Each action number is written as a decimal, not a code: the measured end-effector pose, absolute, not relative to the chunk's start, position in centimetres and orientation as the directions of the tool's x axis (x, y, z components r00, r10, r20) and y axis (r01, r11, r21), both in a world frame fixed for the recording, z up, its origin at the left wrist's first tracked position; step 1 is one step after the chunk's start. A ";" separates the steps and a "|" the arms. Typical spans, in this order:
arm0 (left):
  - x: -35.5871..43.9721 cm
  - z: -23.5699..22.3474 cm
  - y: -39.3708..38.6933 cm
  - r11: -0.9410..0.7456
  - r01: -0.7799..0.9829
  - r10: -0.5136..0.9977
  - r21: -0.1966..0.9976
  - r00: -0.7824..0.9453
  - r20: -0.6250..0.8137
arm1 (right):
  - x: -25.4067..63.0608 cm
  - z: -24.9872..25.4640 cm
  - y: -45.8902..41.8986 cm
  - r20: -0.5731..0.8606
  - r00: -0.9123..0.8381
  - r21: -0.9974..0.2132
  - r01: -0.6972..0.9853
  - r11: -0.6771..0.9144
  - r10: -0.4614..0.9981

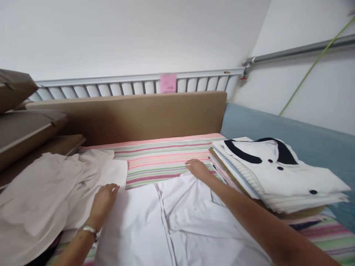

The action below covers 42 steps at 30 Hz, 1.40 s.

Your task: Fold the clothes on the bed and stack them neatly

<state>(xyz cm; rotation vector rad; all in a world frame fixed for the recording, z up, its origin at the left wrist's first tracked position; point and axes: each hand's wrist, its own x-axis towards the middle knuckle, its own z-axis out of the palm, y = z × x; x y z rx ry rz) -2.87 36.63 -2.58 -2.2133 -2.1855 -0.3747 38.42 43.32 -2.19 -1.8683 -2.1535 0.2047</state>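
Note:
A white buttoned shirt (183,218) lies spread in front of me, with a fold line running down its middle and creases on its right half. My left hand (105,201), with a bracelet at the wrist, is at the shirt's upper left corner, its fingers loosely bent and apart. Over the shirt's far edge reaches my right hand (198,169), palm down, with fingers stretched toward the left above the striped sheet (166,157). Nothing shows in its fingers. To the left, close to my left hand, a crumpled off-white garment (52,188) is heaped.
At the right stands a stack of folded clothes, topped by a white garment with black collar trim (299,177). Brown packages (27,125) are piled at the left. A brown panel (144,118) and a blue panel (277,125) border the bed, before a white radiator (105,89).

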 end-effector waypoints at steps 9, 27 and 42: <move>-1.8 -3.8 40.3 0.022 0.995 0.979 0.101 -0.001 -0.204 | 41.7 -4.7 46.1 -0.067 0.064 -0.232 0.970 -0.078 0.996; -2.0 -5.0 39.5 0.091 0.992 0.992 -0.093 -0.098 -0.076 | 40.4 -6.3 47.1 -0.048 0.144 -0.129 0.980 -0.149 0.988; 13.9 -10.7 26.8 -0.223 0.967 0.902 0.123 0.157 0.401 | 45.9 -5.2 23.8 0.347 0.336 -0.629 0.776 -0.049 0.875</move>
